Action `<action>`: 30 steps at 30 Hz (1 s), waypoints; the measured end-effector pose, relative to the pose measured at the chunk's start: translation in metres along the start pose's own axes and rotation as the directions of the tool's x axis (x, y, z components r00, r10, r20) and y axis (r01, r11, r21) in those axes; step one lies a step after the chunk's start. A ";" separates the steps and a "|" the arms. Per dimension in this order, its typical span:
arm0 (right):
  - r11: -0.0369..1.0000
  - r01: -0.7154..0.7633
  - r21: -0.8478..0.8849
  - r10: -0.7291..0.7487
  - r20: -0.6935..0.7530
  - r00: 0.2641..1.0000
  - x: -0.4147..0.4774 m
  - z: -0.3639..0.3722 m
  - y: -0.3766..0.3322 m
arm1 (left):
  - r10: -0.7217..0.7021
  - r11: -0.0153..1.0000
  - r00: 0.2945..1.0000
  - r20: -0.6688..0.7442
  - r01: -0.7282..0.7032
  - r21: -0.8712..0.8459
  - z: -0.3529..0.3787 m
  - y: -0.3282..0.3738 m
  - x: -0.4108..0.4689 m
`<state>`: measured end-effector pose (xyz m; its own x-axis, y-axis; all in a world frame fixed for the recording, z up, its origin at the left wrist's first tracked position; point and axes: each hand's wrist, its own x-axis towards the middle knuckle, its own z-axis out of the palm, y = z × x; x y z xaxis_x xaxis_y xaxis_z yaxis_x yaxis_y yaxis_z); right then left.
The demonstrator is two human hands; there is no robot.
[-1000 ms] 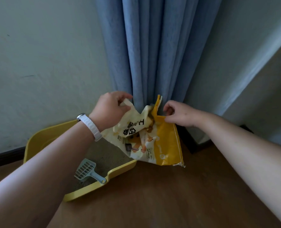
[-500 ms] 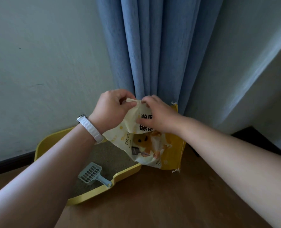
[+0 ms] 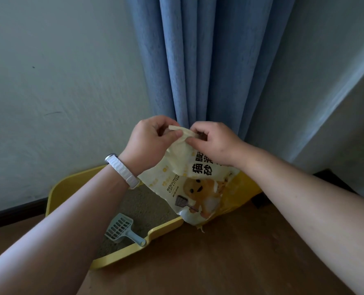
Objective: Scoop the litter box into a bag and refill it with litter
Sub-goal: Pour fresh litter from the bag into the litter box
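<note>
Both hands have closed in on the litter bag (image 3: pixel 189 177) top since a second ago: left hand (image 3: pixel 149 141) and right hand (image 3: pixel 213 141) now sit side by side, each pinched shut on the crumpled top edge, bag hanging below them. Bag's lower end overlaps the right end of the yellow litter box (image 3: pixel 70 186) on the floor (image 3: pixel 219 262). Scoop (image 3: pixel 121 229) lies in the box near its front rim, well below the left hand.

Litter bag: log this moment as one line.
left hand pinching litter bag top | right hand pinching same edge | bag over litter box corner | scoop in box
</note>
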<state>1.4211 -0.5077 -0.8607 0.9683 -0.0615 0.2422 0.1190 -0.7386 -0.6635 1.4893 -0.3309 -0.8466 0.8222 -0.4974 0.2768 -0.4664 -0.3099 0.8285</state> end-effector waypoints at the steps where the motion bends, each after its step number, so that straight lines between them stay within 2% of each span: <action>1: 1.000 -0.004 0.004 0.004 -0.007 1.000 0.000 -0.003 0.000 | 0.001 1.000 1.000 0.010 -0.001 -0.001 0.000 0.000 0.000; 8: 0.997 -0.057 0.053 0.063 -0.123 0.990 -0.009 -0.027 0.013 | 0.064 0.955 0.985 0.160 -0.107 0.278 0.001 -0.010 0.008; 11: 0.994 -0.080 0.071 0.092 -0.197 0.976 -0.014 -0.039 0.025 | 0.151 0.888 0.967 0.207 -0.225 0.400 0.003 -0.014 0.011; 14: 0.988 -0.119 0.101 0.140 -0.249 0.958 -0.018 -0.051 0.038 | 0.221 0.817 0.963 0.154 -0.269 0.510 0.008 -0.017 0.011; 16: 0.984 -0.135 0.116 0.161 -0.261 0.952 -0.022 -0.056 0.044 | 0.242 0.797 0.968 0.068 -0.238 0.555 0.011 -0.020 0.012; 18: 0.982 -0.140 0.126 0.170 -0.280 0.945 -0.025 -0.059 0.048 | 0.189 0.829 0.982 -0.011 -0.153 0.537 0.011 -0.023 0.014; 20: 0.979 -0.145 0.140 0.182 -0.298 0.937 -0.026 -0.062 0.054 | 0.081 0.859 0.996 -0.022 -0.059 0.508 0.009 -0.027 0.016; 23: 0.972 -0.165 0.169 0.213 -0.321 0.923 -0.028 -0.065 0.064 | -0.059 0.862 0.994 0.090 0.005 0.507 0.003 -0.031 0.016; 26: 0.964 -0.197 0.180 0.251 -0.352 0.902 -0.031 -0.068 0.075 | -0.219 0.871 0.950 0.222 0.088 0.483 -0.008 -0.032 0.013; 30: 0.951 -0.239 0.197 0.300 -0.390 0.871 -0.035 -0.075 0.084 | -0.294 0.880 0.906 0.304 0.133 0.455 -0.021 -0.033 0.007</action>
<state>1.3804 -0.6177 -0.8717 0.7932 -0.5367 0.2878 -0.0749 -0.5550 -0.8285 1.5170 -0.3073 -0.8620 0.7830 -0.6059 -0.1411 -0.4495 -0.7078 0.5450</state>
